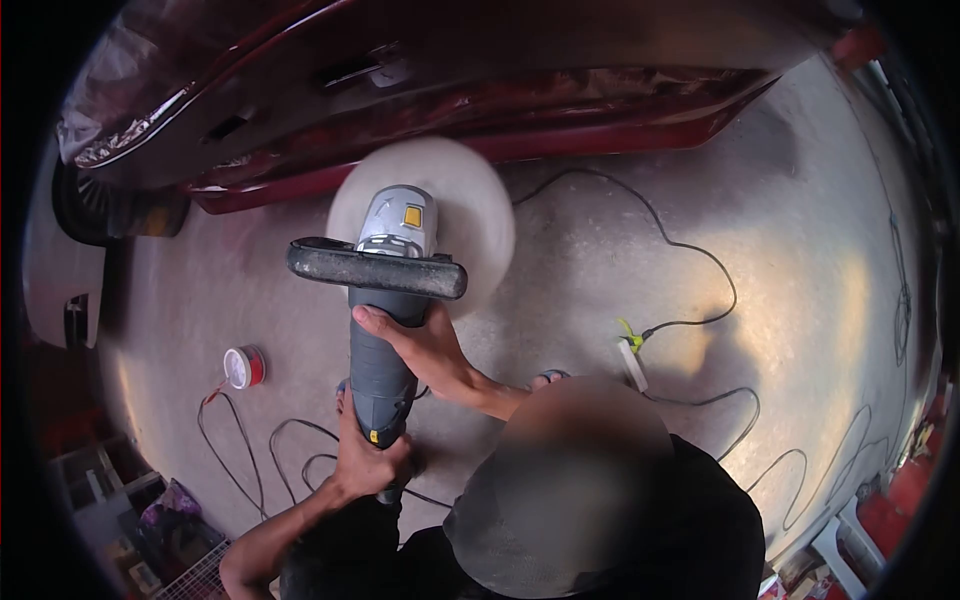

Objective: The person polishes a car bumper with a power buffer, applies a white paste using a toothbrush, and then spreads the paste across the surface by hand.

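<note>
A grey and black power polisher (385, 350) is held in both hands, its silver head away from me. My left hand (372, 455) is closed round the rear grip at the lower end. My right hand (425, 345) wraps the body just behind the black bow handle (375, 270). Under the head, a large round pale pad (475, 225) looks blurred at its edge. It overlaps the lower edge of a dark red car panel (560, 60) in this view. Clear plastic film (125, 70) covers part of the car at the left.
A white and red tub (243, 367) stands on the concrete floor (560, 290) at left. Black cords (730, 285) loop across both sides, meeting a yellow-green plug (630, 340) and a white power strip (634, 368). A pale car part (65, 280) stands at far left; a wire rack (200, 575) is lower left.
</note>
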The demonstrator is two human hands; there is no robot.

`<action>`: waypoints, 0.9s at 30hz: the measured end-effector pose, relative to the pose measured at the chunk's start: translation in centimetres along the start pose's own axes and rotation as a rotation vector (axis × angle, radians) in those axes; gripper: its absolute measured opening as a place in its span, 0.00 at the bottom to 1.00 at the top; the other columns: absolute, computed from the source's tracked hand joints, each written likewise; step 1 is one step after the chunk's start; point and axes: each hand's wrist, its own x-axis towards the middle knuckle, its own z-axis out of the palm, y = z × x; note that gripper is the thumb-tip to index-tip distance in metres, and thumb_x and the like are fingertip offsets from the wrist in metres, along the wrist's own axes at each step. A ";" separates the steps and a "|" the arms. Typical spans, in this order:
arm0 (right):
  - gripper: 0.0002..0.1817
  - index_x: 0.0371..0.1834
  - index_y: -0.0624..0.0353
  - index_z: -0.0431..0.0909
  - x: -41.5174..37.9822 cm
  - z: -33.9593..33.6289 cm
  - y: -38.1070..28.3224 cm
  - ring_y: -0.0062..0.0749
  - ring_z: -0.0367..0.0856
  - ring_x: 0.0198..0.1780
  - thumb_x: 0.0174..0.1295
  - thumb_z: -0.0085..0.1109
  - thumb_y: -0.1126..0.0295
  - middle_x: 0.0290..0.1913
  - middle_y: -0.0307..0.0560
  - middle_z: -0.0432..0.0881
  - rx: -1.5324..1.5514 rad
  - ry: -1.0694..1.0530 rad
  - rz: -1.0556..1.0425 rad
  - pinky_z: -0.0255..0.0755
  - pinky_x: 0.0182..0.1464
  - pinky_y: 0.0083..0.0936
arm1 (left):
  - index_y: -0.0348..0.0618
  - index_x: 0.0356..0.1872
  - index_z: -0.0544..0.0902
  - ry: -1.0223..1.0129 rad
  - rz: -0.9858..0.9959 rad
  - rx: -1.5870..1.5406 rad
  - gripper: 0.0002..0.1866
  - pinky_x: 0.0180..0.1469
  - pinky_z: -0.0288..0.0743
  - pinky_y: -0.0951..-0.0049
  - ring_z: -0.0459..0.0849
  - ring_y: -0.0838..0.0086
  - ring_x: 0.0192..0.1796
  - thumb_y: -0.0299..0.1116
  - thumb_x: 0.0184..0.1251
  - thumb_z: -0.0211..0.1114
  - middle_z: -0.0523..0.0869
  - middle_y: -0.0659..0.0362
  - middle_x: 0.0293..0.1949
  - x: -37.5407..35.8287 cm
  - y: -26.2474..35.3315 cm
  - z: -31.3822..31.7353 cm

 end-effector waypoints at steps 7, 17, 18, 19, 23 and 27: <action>0.29 0.60 0.63 0.75 -0.3 1.2 -0.2 0.28 0.82 0.53 0.65 0.76 0.56 0.52 0.46 0.82 0.034 -0.001 0.039 0.80 0.56 0.32 | 0.34 0.68 0.62 -0.044 -0.208 -0.230 0.39 0.69 0.68 0.49 0.83 0.68 0.46 0.25 0.53 0.69 0.80 0.57 0.37 -1.7 4.8 -0.6; 0.23 0.56 0.62 0.79 -1.8 -2.4 -2.9 0.22 0.82 0.49 0.68 0.73 0.57 0.49 0.42 0.84 0.017 0.143 -0.080 0.78 0.54 0.27 | 0.32 0.71 0.60 -0.099 -0.045 0.088 0.45 0.80 0.36 0.47 0.67 0.51 0.68 0.36 0.51 0.70 0.75 0.44 0.55 0.3 5.6 1.8; 0.23 0.56 0.62 0.79 -2.0 -2.8 -3.2 0.21 0.83 0.49 0.69 0.73 0.58 0.49 0.41 0.84 0.028 0.166 -0.094 0.78 0.53 0.27 | 0.33 0.71 0.60 -0.121 -0.047 0.089 0.45 0.79 0.43 0.49 0.69 0.53 0.65 0.35 0.51 0.70 0.76 0.46 0.54 0.5 6.3 1.9; 0.23 0.56 0.62 0.79 -2.1 -3.1 -3.5 0.21 0.83 0.49 0.69 0.73 0.58 0.49 0.41 0.84 0.033 0.184 -0.100 0.78 0.53 0.26 | 0.34 0.70 0.61 -0.143 -0.048 0.090 0.44 0.77 0.49 0.52 0.72 0.55 0.62 0.35 0.51 0.70 0.77 0.47 0.53 0.6 6.9 2.1; 0.22 0.56 0.63 0.80 -2.8 -4.5 -5.0 0.21 0.83 0.47 0.69 0.73 0.58 0.47 0.41 0.85 0.043 0.256 -0.125 0.78 0.52 0.26 | 0.35 0.68 0.62 -0.247 0.015 0.009 0.40 0.60 0.70 0.64 0.77 0.67 0.50 0.29 0.52 0.69 0.78 0.54 0.48 1.7 9.7 2.9; 0.22 0.55 0.64 0.80 -3.5 -6.1 -6.7 0.22 0.84 0.47 0.69 0.72 0.57 0.46 0.41 0.85 0.081 0.309 -0.173 0.78 0.51 0.26 | 0.35 0.67 0.63 -0.292 0.048 -0.034 0.37 0.54 0.74 0.70 0.77 0.71 0.49 0.23 0.53 0.67 0.77 0.55 0.47 2.7 11.9 4.4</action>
